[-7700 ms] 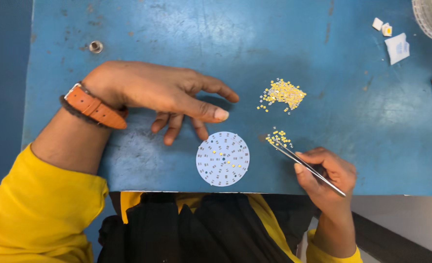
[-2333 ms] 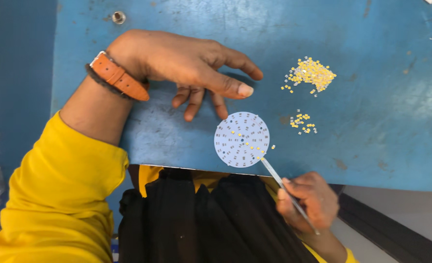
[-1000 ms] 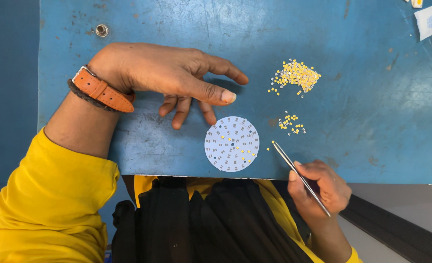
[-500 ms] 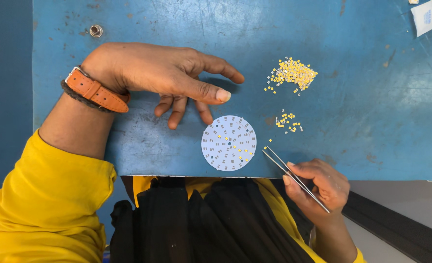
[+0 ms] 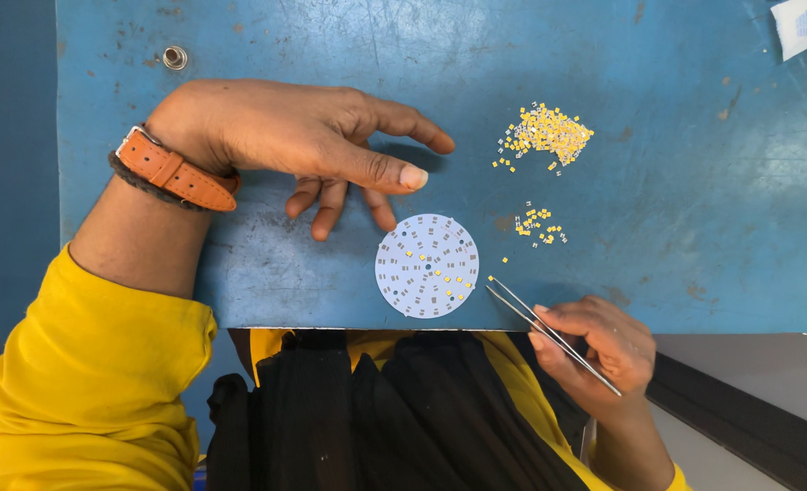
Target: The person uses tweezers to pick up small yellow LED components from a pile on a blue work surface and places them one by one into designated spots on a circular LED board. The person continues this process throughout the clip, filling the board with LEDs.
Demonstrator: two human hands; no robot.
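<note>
A round white board point(image 5: 427, 265) with small pads lies near the front edge of the blue table point(image 5: 658, 227); a few tiny yellow chips sit on it. My left hand point(image 5: 303, 145), with an orange strap on its wrist, rests flat on the table just above and left of the board, fingers spread and holding nothing. My right hand point(image 5: 599, 344) grips metal tweezers point(image 5: 549, 332) at the table's edge, tips pointing up-left beside the board's right rim. One loose yellow chip point(image 5: 491, 279) lies just above the tips.
A large heap of yellow chips point(image 5: 549, 132) and a smaller scatter of chips point(image 5: 540, 225) lie to the right of the board. A metal bolt head point(image 5: 175, 57) sits far left, and a white paper scrap point(image 5: 798, 25) at the top right corner.
Over the earlier frames the tweezers went from the small chip scatter to the board and then drew back to the right. My left hand stayed in place.
</note>
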